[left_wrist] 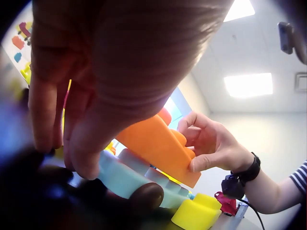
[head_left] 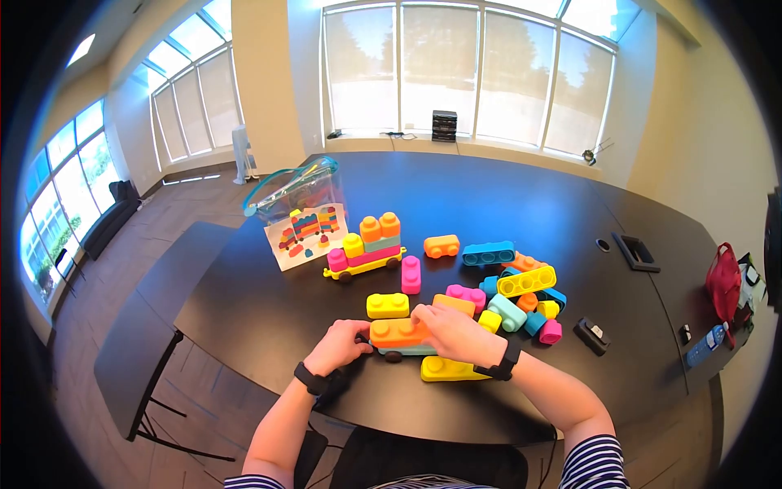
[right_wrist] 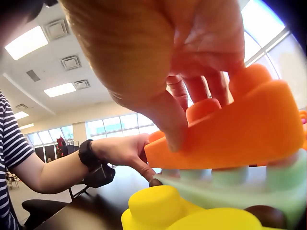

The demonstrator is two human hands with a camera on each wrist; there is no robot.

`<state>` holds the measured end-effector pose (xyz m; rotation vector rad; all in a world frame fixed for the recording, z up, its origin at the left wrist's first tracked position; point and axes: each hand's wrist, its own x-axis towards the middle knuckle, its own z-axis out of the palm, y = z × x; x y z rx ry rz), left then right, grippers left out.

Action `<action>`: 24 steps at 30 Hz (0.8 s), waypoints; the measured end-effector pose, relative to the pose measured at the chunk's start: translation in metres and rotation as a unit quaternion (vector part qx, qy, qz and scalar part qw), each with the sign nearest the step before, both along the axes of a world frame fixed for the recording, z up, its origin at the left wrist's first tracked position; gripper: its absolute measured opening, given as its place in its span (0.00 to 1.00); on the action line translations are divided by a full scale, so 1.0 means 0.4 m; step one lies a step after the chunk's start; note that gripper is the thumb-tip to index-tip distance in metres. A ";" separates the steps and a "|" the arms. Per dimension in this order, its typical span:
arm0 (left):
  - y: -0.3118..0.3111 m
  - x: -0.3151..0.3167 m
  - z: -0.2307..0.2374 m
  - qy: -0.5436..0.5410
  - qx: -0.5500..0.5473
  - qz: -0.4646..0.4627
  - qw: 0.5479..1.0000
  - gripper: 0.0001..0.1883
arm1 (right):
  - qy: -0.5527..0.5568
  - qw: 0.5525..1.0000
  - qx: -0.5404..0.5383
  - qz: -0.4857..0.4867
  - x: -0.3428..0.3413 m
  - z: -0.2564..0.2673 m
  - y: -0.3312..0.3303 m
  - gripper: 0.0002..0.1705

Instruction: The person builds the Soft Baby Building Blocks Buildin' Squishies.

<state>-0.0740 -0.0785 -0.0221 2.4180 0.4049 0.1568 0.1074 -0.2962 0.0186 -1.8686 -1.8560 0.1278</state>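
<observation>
At the head view's lower centre, the right hand [head_left: 460,332] pinches a long orange plastic block [head_left: 397,332] over a pale-blue wheeled plastic base [left_wrist: 120,179]; whether the left hand [head_left: 336,346] pinches, I cannot tell. Uneven pressing could tip the block or roll the base

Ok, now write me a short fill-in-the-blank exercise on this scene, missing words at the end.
1. The right hand pinches a long block coloured ____.
2. The left hand holds one end of a pale teal base that rolls on brown ____.
3. The car beside the picture card has a wheeled base coloured ____.
4. The sleeves are patterned with ____.

Missing words: orange; wheels; yellow; stripes.
</observation>
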 end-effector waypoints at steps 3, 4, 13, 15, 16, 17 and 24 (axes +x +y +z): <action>0.008 0.004 -0.013 -0.001 0.006 -0.002 1.000 0.23 | -0.001 1.000 -0.017 -0.007 0.003 -0.005 -0.007 0.31; 0.007 0.004 -0.014 -0.001 0.007 -0.001 1.000 0.22 | -0.009 1.000 -0.015 -0.004 0.006 -0.008 -0.011 0.34; -0.028 0.010 -0.021 -0.088 0.087 -0.024 0.992 0.15 | -0.015 0.999 -0.020 -0.022 0.021 0.008 -0.038 0.37; -0.025 0.015 -0.036 -0.087 0.083 -0.015 0.993 0.13 | -0.022 0.999 -0.045 -0.021 0.022 0.009 -0.037 0.37; -0.025 0.017 -0.038 -0.087 0.081 -0.012 0.993 0.13 | -0.025 0.998 -0.057 -0.022 0.023 0.009 -0.037 0.37; -0.025 0.016 -0.039 -0.087 0.084 -0.011 0.993 0.12 | -0.023 0.998 -0.052 -0.019 0.024 0.005 -0.037 0.37; -0.031 0.017 -0.032 -0.066 0.095 0.010 0.993 0.11 | -0.017 0.999 -0.036 -0.011 0.034 -0.021 -0.019 0.41</action>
